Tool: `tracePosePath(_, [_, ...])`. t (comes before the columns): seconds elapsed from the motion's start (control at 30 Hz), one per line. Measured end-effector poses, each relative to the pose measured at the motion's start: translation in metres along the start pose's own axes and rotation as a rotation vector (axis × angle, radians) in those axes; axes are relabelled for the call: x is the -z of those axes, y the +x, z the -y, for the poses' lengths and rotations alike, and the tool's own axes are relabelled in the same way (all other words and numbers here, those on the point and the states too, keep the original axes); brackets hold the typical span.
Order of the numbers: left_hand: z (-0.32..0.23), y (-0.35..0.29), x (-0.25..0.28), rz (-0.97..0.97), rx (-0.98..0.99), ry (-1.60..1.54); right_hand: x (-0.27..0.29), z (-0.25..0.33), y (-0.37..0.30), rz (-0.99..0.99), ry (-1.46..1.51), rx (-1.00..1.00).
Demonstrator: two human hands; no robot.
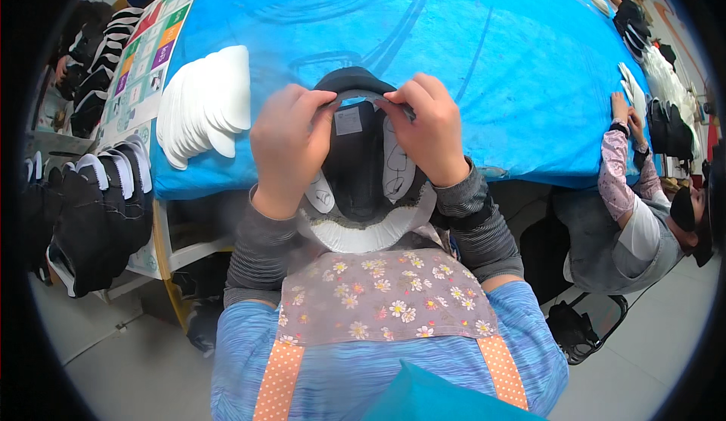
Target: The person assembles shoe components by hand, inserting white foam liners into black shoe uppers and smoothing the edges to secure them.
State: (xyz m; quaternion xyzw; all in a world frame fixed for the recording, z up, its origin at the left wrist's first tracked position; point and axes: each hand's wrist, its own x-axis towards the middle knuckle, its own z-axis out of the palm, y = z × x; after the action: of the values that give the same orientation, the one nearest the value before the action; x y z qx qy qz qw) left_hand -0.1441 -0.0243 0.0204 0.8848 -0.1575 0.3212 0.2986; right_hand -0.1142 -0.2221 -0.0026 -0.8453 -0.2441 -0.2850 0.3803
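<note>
In front of my chest, at the table's near edge, I hold a black shoe upper (pixel 355 165) with its opening facing up. Its near rim is a pale, puckered band (pixel 363 237), and a small white label (pixel 349 121) shows inside. White pieces with dark scribbled lines lie along both inner sides. My left hand (pixel 291 137) pinches the far rim from the left between thumb and fingers. From the right, my right hand (pixel 429 126) grips the same rim, a short gap away. Between them the dark edge arches upward.
A fanned stack of white sole-shaped sheets (pixel 208 107) lies left on the blue-covered table (pixel 514 58). Black uppers with white edges (pixel 94 209) hang at the left, beside a coloured printed sheet (pixel 144 69). At the right sits a co-worker (pixel 631 232), hands near white pieces.
</note>
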Motion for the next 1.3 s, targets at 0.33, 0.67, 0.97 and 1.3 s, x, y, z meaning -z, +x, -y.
tracePosePath(0.33, [-0.002, 0.000, -0.003, 0.005, -0.002, -0.016, 0.010, -0.007, -0.015, 0.064, 0.023, -0.136])
tracePosePath(0.67, [0.002, -0.003, 0.001, 0.008, -0.003, -0.017, 0.009, -0.011, -0.025, -0.029, 0.054, -0.071])
tracePosePath(0.97, [0.006, -0.016, 0.006, -0.049, -0.028, 0.020, 0.008, -0.015, -0.034, -0.082, 0.007, -0.048])
tracePosePath(1.3, [0.005, -0.019, 0.014, -0.042, -0.009, 0.052, 0.008, -0.011, -0.031, -0.111, -0.017, -0.045])
